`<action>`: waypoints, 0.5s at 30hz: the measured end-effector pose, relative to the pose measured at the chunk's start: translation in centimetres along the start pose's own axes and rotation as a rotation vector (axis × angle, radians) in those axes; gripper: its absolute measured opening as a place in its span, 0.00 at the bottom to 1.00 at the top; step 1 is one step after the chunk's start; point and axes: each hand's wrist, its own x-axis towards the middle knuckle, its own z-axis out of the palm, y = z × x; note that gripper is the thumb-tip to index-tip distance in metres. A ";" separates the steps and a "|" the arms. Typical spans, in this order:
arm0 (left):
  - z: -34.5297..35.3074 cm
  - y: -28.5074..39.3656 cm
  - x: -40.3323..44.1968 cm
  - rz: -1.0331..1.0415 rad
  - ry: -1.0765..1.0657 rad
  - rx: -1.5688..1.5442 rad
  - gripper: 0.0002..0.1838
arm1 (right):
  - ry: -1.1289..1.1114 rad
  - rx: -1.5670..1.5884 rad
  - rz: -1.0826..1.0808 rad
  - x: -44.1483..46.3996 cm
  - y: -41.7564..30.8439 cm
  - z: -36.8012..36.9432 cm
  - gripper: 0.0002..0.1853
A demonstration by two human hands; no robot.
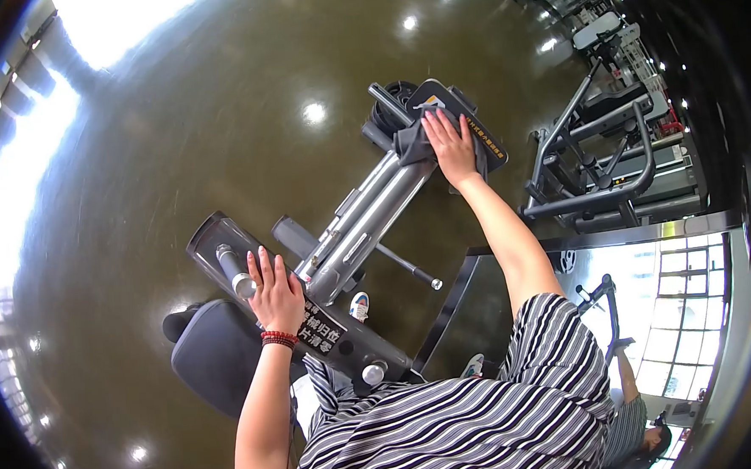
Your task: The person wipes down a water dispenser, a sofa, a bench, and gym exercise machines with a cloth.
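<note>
Grey cloth (413, 144) lies over the sign (492, 148) beneath the right hand (453, 150), that grip flat and unclenched; the left hand (276, 301) rests with fingers spread on the frame (356, 346); the cloth might slide off the sign's edge if palm pressure eased

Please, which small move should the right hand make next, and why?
Perhaps slide the cloth toward the yellow lettering: the right hand already presses it against the sign, and that lettering lies uncovered beside the fingers.
</note>
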 end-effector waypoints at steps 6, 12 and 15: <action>0.1 0.0 -0.1 0.006 0.006 -0.002 0.21 | -0.041 -0.028 0.220 -6.2 1.4 -2.1 0.29; 0.0 0.1 -0.1 0.016 0.011 0.042 0.21 | 0.242 0.202 0.544 -8.2 2.7 -3.0 0.29; -0.7 0.5 0.0 -0.015 -0.041 0.080 0.22 | 0.337 0.472 0.735 -8.4 2.2 -3.2 0.32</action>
